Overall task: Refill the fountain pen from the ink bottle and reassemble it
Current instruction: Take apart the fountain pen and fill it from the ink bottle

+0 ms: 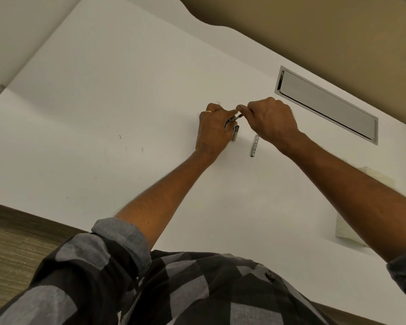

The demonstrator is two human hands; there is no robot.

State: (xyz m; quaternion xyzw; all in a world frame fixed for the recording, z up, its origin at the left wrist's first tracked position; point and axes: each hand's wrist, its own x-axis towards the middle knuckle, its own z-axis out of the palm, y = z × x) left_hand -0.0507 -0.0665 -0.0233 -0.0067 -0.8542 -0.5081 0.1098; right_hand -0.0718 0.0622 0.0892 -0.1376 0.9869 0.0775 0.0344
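Where the two hands meet above the white desk [127,102], a slim dark pen section [236,118] spans the gap between them: left hand [212,130] curled around its lower end, right hand [273,120] pinching the upper end with thumb and forefinger pressed together. Ink bottle not visible, possibly hidden under the left palm. Just below the grip, a short metal piece [234,133] touches the left fingers; a silver barrel [254,145] lies nearby under the right wrist. Likely light, stiff, slippery, nib fragile, so hold the section's body. Farther right: metal cable flap [326,104], folded tissue [352,231].
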